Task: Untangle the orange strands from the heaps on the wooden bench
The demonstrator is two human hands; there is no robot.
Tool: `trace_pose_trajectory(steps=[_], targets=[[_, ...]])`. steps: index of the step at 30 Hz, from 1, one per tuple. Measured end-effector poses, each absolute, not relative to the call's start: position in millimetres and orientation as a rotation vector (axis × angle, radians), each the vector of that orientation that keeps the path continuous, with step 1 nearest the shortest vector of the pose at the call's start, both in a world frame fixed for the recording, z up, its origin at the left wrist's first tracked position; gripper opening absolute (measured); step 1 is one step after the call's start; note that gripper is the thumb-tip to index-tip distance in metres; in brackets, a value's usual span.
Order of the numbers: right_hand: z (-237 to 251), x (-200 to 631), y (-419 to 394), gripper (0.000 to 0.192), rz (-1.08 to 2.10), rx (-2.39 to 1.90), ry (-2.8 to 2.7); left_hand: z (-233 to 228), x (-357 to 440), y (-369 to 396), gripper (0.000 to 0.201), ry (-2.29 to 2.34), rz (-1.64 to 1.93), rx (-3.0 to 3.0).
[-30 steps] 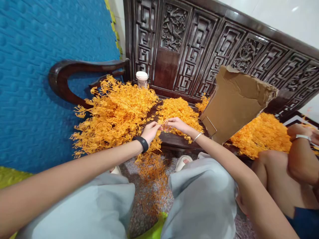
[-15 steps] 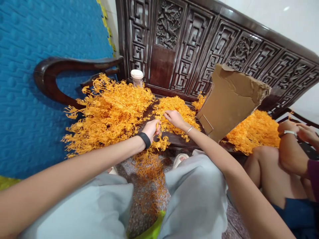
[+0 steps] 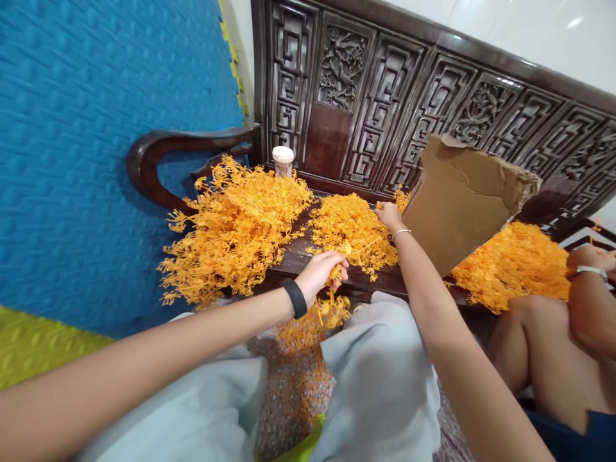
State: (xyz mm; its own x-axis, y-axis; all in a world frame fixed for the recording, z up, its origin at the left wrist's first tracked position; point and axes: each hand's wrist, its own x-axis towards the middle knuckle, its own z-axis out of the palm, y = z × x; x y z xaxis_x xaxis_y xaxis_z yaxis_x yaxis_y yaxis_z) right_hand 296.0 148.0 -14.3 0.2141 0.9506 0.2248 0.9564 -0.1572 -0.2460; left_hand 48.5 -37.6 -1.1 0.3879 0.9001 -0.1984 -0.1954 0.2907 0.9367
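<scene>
Fingers [image 3: 337, 262] of the left hand [image 3: 320, 276] are curling closed around a small orange plastic sprig [image 3: 335, 274] just over the front edge of the dark wooden bench [image 3: 293, 260], with more orange pieces hanging below the grip toward the floor; the right hand [image 3: 389, 216] is reaching further back, its fingers resting on the far right edge of the middle orange pile [image 3: 353, 231], and whether they are pinching a piece or lying loosely spread I cannot tell. To my eye, doing this well is meaning keeping the left grip firm on the stem rather than the fine tips, and drawing a single sprig free of the heap so the branches are not tangling. A larger heap of bushy orange branches [image 3: 235, 228] is lying to the left, a torn cardboard sheet [image 3: 462, 199] is leaning at the right, and a small white-capped jar [image 3: 283, 160] is standing against the carved backrest
</scene>
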Motion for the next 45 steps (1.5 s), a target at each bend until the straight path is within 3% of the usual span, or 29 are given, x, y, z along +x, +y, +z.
trace_pose_trajectory(steps=[5, 10, 15, 23, 26, 32, 45], targets=[[-16.6, 277.2, 146.3, 0.045, 0.010, -2.212, -1.887, -0.5, 34.1, -21.7, 0.014, 0.950, 1.007, 0.996], [-18.9, 275.2, 150.6, 0.035, 0.057, -2.104, -1.852, -3.8, 30.7, -16.9, 0.010, 0.963, 1.030, 0.984], [-25.8, 262.4, 150.4, 0.047, 0.202, -1.890, -1.741, -6.1, 30.0, -13.4, 0.009, 0.948, 1.012, 0.947], [-12.6, 209.1, 114.5, 0.032, 0.712, -1.390, -1.657, -13.5, 25.9, -0.4, 0.016, 1.032, 1.015, 0.949], [1.3, 197.4, 89.7, 0.041, 0.935, -1.173, -1.862, -17.4, 22.3, 5.7, 0.016, 1.066, 1.004, 0.975], [14.3, 177.9, 52.4, 0.027, 1.200, -0.906, -2.333, -24.7, 15.4, 13.8, 0.017, 1.087, 0.933, 1.004], [-15.1, 214.9, 73.6, 0.015, 0.998, -1.250, -2.094, -38.3, 9.7, 19.3, 0.021, 1.083, 0.737, 1.109]])
